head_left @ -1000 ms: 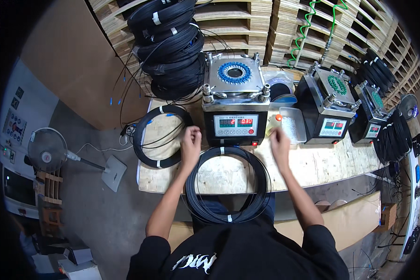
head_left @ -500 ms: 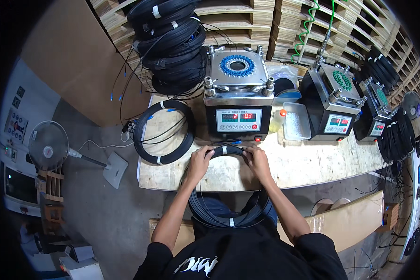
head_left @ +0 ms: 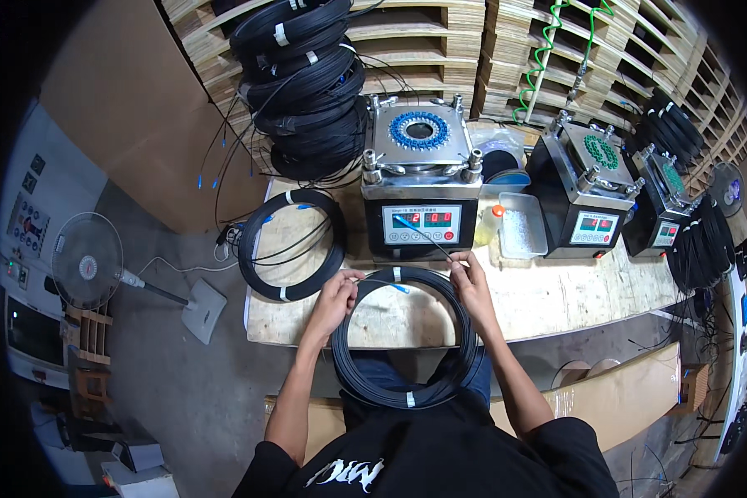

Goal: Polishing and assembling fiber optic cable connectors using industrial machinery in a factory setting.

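A coil of black cable (head_left: 358, 378) bound with white tape leans from my lap onto the table edge. Just left of its top, my left hand (head_left: 335, 300) pinches one cable end, whose blue connector (head_left: 402, 289) points right over the coil's opening. My right hand (head_left: 471, 286), at the coil's upper right, is closed on the other cable end. That end slants up and left, its blue-tipped connector (head_left: 404, 222) in front of the display of a polishing machine (head_left: 422, 187). A ring of blue connector holders (head_left: 420, 131) sits on the machine's steel top.
Another black coil (head_left: 339, 241) lies on the wooden table (head_left: 556, 303) at left, with stacked coils (head_left: 307, 108) behind. Right of the machine stand an orange-capped bottle (head_left: 491, 226), a clear tub (head_left: 523, 226) and two more machines with green rings. A fan (head_left: 88, 266) stands at far left.
Both hands have come off the coil's top and moved apart, each now holding a cable end with a blue connector. The digits on the near machine's display have changed.
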Available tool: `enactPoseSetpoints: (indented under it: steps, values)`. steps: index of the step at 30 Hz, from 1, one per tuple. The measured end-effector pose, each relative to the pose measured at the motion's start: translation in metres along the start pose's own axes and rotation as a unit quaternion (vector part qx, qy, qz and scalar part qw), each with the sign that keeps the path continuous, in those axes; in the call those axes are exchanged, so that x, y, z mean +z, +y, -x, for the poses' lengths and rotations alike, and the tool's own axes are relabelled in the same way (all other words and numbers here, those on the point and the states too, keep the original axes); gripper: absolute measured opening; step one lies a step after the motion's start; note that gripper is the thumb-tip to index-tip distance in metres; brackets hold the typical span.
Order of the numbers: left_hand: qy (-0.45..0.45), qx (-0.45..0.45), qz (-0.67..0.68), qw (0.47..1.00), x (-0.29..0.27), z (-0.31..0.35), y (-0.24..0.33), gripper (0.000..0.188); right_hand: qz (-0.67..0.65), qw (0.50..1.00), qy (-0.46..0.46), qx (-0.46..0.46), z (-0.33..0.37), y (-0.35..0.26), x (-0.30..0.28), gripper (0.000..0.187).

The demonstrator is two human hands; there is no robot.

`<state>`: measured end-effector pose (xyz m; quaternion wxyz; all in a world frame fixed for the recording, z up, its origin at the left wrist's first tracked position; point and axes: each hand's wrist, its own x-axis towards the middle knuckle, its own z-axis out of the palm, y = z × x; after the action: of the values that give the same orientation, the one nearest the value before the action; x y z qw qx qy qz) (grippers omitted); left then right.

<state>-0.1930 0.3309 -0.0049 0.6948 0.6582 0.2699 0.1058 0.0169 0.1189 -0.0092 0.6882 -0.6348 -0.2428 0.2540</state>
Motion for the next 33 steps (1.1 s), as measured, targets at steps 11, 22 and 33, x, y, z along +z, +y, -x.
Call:
enactPoseSetpoints:
  steps: [11, 22, 33]
  values:
    - [-0.049, 0.095, 0.087, 0.990, 0.066, -0.045, 0.056, 0.019, -0.160, 0.987, 0.012, 0.013, -0.010, -0.035, 0.038, 0.016]
    - [-0.106, 0.186, 0.094, 0.972, 0.111, -0.065, 0.104, 0.044, -0.157, 0.987, -0.031, -0.029, 0.004, -0.040, 0.058, 0.012]
    - [-0.131, 0.151, 0.035, 0.979, 0.087, -0.036, 0.086, 0.040, -0.130, 0.977, -0.164, 0.028, -0.024, -0.091, -0.013, 0.045]
